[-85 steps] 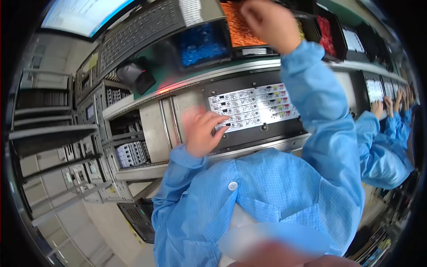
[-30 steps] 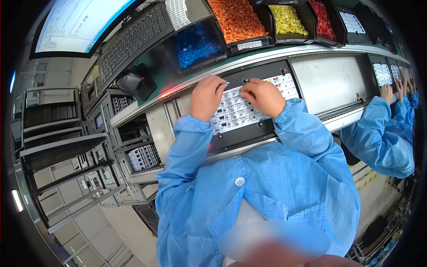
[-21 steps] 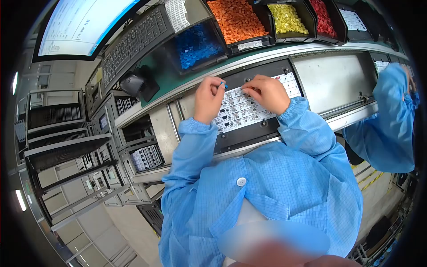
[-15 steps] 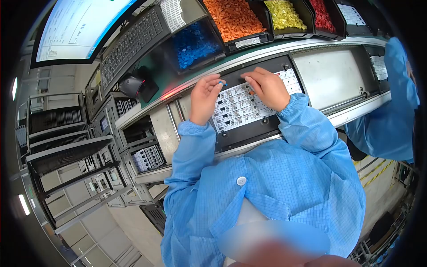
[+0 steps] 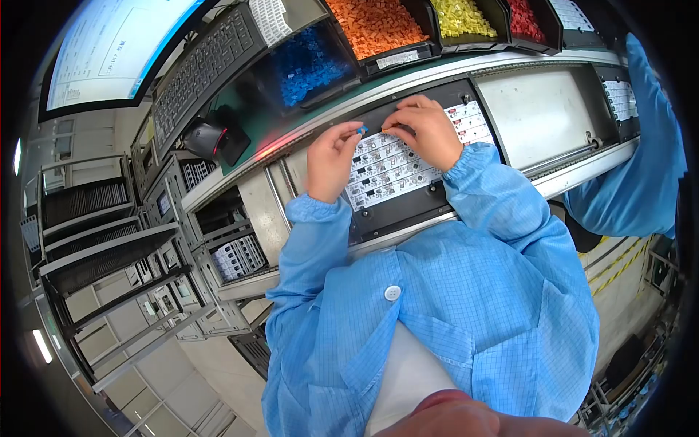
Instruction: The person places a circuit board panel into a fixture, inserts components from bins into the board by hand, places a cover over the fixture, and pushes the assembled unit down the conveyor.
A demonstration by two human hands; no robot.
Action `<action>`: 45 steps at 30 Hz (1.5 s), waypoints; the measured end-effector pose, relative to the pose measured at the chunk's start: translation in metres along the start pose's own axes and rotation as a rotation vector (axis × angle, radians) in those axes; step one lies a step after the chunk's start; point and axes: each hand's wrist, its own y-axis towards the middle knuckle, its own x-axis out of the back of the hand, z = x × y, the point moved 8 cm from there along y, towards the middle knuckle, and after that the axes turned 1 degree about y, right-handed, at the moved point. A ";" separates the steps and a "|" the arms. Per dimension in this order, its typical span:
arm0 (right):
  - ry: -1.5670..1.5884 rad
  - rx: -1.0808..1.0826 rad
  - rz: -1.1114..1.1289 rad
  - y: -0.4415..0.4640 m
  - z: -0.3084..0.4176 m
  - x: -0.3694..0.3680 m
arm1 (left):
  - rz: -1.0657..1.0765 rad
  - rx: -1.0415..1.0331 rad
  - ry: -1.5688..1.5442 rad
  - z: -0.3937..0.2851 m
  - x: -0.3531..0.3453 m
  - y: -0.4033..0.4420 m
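Down at the front is your blue coat (image 5: 437,306), with its big sleeves reaching up to the bench. Just past it, a dark tray (image 5: 400,210) holds thin white boards (image 5: 389,175) in rows, side by side, with tiny parts on them. Over the left end of the boards, your left hand (image 5: 333,160) pinches a small blue piece (image 5: 362,130) between finger and thumb. Near it, your right hand (image 5: 426,132) hangs over the far edge of the boards with its fingers curled in. You can see a speck of orange (image 5: 384,132) at its tips, but it is too small to tell if you are holding it. Off to your right is another person's blue sleeve (image 5: 633,182). Behind the tray, a green bench top (image 5: 251,116) has a black mouse (image 5: 202,138) on it. Farther back are heaps of blue bits (image 5: 313,73), orange bits (image 5: 378,29), yellow bits (image 5: 462,17) and red bits (image 5: 524,20). Up on your left sit a keyboard (image 5: 207,73) and a bright screen (image 5: 120,47).
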 end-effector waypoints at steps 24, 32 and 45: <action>-0.010 -0.061 0.062 0.001 -0.016 -0.009 | -0.052 -0.176 0.364 -0.035 -0.006 -0.008; -0.040 -0.049 0.085 0.001 -0.015 -0.005 | -0.052 -0.309 0.389 -0.040 -0.013 -0.010; -0.353 0.322 0.054 -0.010 0.020 0.003 | -0.047 -0.306 0.607 -0.039 -0.025 -0.007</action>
